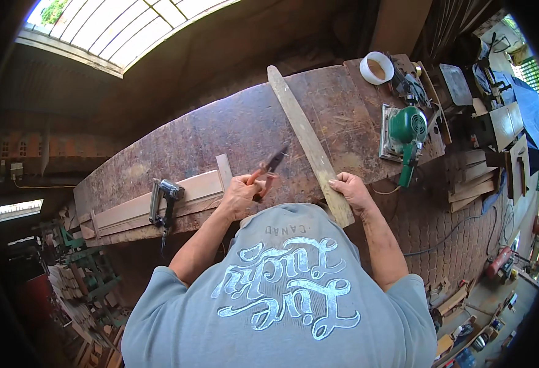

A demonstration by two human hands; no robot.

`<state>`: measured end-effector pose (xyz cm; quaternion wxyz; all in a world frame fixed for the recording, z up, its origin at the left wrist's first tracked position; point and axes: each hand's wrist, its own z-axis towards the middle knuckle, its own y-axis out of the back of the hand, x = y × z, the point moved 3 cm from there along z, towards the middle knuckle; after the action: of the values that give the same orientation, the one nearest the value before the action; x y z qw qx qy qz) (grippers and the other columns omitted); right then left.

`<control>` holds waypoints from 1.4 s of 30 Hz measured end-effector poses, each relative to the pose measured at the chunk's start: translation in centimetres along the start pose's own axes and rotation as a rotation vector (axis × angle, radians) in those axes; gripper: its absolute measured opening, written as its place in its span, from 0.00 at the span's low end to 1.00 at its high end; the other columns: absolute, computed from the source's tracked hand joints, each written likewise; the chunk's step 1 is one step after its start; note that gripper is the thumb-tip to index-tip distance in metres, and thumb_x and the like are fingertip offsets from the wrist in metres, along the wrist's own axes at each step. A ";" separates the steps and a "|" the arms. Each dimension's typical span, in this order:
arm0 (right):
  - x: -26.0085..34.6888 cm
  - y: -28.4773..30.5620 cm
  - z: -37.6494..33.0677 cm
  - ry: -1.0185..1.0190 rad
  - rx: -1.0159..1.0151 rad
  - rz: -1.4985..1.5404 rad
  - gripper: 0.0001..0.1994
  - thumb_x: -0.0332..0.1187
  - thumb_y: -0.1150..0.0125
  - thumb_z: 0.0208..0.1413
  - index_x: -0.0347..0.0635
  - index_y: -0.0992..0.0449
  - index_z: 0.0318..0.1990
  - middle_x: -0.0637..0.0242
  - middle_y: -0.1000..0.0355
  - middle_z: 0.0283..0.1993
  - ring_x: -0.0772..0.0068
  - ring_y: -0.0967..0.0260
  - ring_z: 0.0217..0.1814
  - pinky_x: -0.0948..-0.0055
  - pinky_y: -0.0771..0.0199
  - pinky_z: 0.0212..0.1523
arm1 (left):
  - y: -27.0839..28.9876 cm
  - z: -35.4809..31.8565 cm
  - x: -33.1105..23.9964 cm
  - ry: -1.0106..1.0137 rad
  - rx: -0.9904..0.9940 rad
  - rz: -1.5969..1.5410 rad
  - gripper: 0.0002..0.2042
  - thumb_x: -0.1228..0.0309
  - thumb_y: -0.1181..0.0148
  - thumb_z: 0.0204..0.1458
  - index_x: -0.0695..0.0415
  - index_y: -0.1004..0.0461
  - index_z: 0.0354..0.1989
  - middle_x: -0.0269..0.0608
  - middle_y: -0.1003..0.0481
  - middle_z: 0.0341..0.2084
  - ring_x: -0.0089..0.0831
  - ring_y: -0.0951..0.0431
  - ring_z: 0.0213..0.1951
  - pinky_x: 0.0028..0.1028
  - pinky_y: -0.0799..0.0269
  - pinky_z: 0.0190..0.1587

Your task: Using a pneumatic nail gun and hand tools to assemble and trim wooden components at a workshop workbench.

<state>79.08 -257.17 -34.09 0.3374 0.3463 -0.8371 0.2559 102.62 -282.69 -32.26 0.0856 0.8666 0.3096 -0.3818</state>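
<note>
A grey-blue shirt [183, 319] with pale printed lettering fills the view at six o'clock, its wearer facing a worn wooden worktop [220, 132]. Just left of centre, the left hand [240, 195] has its fingers curled around the orange handles of a pair of pliers [274, 162], the dark nose pointing toward one o'clock. The right hand [353, 193], at four o'clock, pinches a long wooden strip [303, 129] near its closer end, thumb on top; the fingers underneath are mostly hidden. The strip slants across the worktop from twelve o'clock to near five, just beside the pliers' tip. At nine o'clock, a black nail gun [170, 190] lies across a pale wooden frame [202, 187]. A green sander [407, 126] sits at two o'clock, near a white tub [377, 69] between one and two.
</note>
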 end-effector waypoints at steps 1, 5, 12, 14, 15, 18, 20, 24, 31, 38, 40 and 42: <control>0.2 -0.3 0.0 0.014 -0.003 0.023 0.08 0.34 0.29 0.65 0.40 0.19 0.38 0.76 0.24 0.34 0.87 0.32 0.32 0.78 0.29 0.33 | 0.8 1.4 1.3 -0.057 0.039 0.139 0.06 0.77 0.43 0.62 0.61 0.21 0.34 0.40 0.20 0.29 0.25 0.23 0.30 0.28 0.30 0.32; -3.3 0.6 3.2 0.176 -0.258 -0.320 0.17 0.37 0.26 0.61 0.32 0.18 0.49 0.66 0.19 0.37 0.77 0.24 0.36 0.72 0.21 0.40 | -2.7 0.8 -1.8 0.031 -0.087 0.485 0.12 0.69 0.38 0.61 0.61 0.20 0.25 0.33 0.24 0.27 0.21 0.30 0.25 0.27 0.38 0.27; -0.2 -8.5 1.5 0.078 0.087 0.072 0.30 0.41 0.30 0.64 0.31 0.30 0.66 0.57 0.19 0.45 0.73 0.21 0.42 0.70 0.19 0.42 | -6.5 0.4 -0.5 0.031 -0.100 0.068 0.09 0.68 0.38 0.62 0.63 0.21 0.38 0.36 0.23 0.24 0.24 0.24 0.23 0.29 0.30 0.23; -1.1 -9.6 3.1 0.150 0.057 0.011 0.30 0.41 0.30 0.64 0.31 0.31 0.67 0.58 0.20 0.45 0.74 0.22 0.42 0.70 0.20 0.41 | -6.8 1.4 -0.4 0.041 -0.068 0.127 0.08 0.69 0.38 0.63 0.62 0.21 0.40 0.36 0.22 0.25 0.24 0.23 0.23 0.27 0.29 0.23; -1.1 -10.2 3.3 0.212 0.044 -0.046 0.30 0.41 0.30 0.65 0.31 0.32 0.67 0.58 0.21 0.44 0.75 0.22 0.43 0.70 0.20 0.40 | -6.8 1.4 -0.5 0.060 -0.053 0.187 0.08 0.69 0.38 0.64 0.62 0.21 0.42 0.37 0.22 0.25 0.23 0.22 0.24 0.26 0.29 0.24; -0.8 -11.4 2.4 0.157 0.054 -0.016 0.24 0.38 0.33 0.66 0.29 0.30 0.61 0.60 0.22 0.42 0.74 0.23 0.44 0.68 0.22 0.40 | -7.6 0.4 -1.8 0.000 -0.041 0.210 0.10 0.68 0.38 0.63 0.64 0.20 0.42 0.41 0.20 0.27 0.26 0.19 0.27 0.29 0.26 0.28; -1.7 -10.7 2.7 0.222 0.025 -0.067 0.22 0.37 0.35 0.66 0.29 0.29 0.58 0.60 0.23 0.41 0.73 0.24 0.44 0.65 0.22 0.41 | -7.7 0.4 -1.5 -0.040 -0.008 0.348 0.10 0.68 0.39 0.62 0.63 0.21 0.42 0.38 0.21 0.26 0.25 0.22 0.27 0.29 0.28 0.29; -2.8 -10.2 2.5 0.362 -0.097 -0.280 0.18 0.30 0.44 0.67 0.35 0.29 0.61 0.66 0.29 0.40 0.78 0.31 0.39 0.70 0.26 0.42 | -8.1 0.6 -1.3 -0.150 0.076 0.577 0.11 0.68 0.41 0.61 0.65 0.22 0.43 0.40 0.21 0.26 0.29 0.23 0.28 0.34 0.29 0.32; -2.3 -10.6 2.0 0.503 -0.217 -0.398 0.19 0.30 0.46 0.67 0.34 0.29 0.63 0.58 0.27 0.41 0.73 0.29 0.40 0.66 0.27 0.39 | -8.5 -1.4 -4.4 -0.185 0.210 0.757 0.15 0.68 0.39 0.55 0.68 0.23 0.44 0.63 0.18 0.33 0.58 0.16 0.40 0.47 0.24 0.46; 1.3 -9.6 -1.8 0.199 0.093 -0.527 0.22 0.32 0.40 0.67 0.32 0.28 0.65 0.49 0.19 0.50 0.67 0.20 0.46 0.66 0.21 0.47 | -3.1 -3.6 -4.2 -0.028 0.292 0.850 0.15 0.67 0.35 0.56 0.65 0.21 0.46 0.53 0.18 0.32 0.40 0.17 0.36 0.41 0.23 0.41; 1.2 -9.8 -1.3 0.520 0.024 -0.423 0.23 0.34 0.39 0.68 0.34 0.28 0.67 0.50 0.19 0.52 0.68 0.20 0.48 0.67 0.21 0.50 | -3.3 -2.6 -2.5 0.071 0.326 0.458 0.13 0.68 0.34 0.57 0.64 0.20 0.45 0.46 0.18 0.36 0.33 0.18 0.37 0.36 0.24 0.42; 2.4 -10.5 -1.6 0.550 0.122 -0.424 0.23 0.35 0.37 0.67 0.35 0.26 0.66 0.49 0.19 0.50 0.61 0.20 0.48 0.64 0.21 0.51 | -4.3 -2.2 -2.1 0.112 0.406 -0.085 0.08 0.71 0.33 0.60 0.60 0.20 0.44 0.30 0.20 0.44 0.20 0.22 0.42 0.25 0.27 0.48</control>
<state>86.32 -263.66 -29.27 0.5745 0.4501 -0.6077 0.3131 100.28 -279.45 -28.88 -0.1245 0.8721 0.2669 -0.3908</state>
